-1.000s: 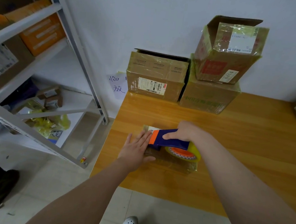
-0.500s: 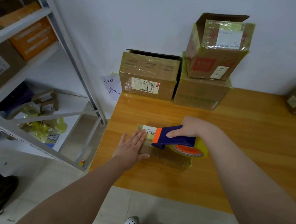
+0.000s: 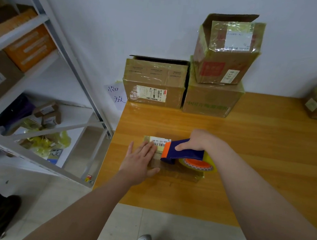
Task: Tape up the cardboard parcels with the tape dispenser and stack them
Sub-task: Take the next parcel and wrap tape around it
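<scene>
The dispenser [image 3: 181, 151] is grasped by the right hand [image 3: 199, 141], with the fingers wrapped round its blue handle and the thumb laid on the near side. Its orange-tipped head is set on top of the parcel [image 3: 183, 175], and the roll [image 3: 197, 164] sits over the parcel's right end. The parcel is pressed down by the left hand [image 3: 141, 160], which is spread flat with straight fingers over the left end, the fingertips touching a white label [image 3: 161, 140]. The parcel lies flat near the left edge of the bench [image 3: 264, 155], between its front and back edges. At the back left corner an open box [image 3: 154, 84] is set against the wall. Just beside it to the right, an upper box [image 3: 226, 53] with a raised flap is stacked on a lower box [image 3: 211, 100]. A shelf [image 3: 47, 27] is seen left of the bench.
</scene>
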